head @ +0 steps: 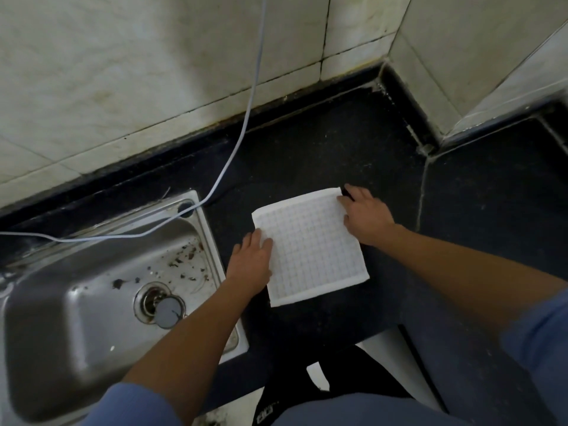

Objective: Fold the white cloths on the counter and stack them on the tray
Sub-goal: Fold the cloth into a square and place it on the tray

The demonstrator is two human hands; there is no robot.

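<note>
Pressing white cloth (310, 245), straight-fingered: left hand (251, 261) on left edge, right hand (366, 216) far-right corner.

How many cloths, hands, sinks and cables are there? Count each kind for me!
White cloth: 1
Hands: 2, the left hand and the right hand
Sink: 1
Cable: 1
Total: 5

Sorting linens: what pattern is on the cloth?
Cloth: white, faint grid, plain border; head view.
</note>
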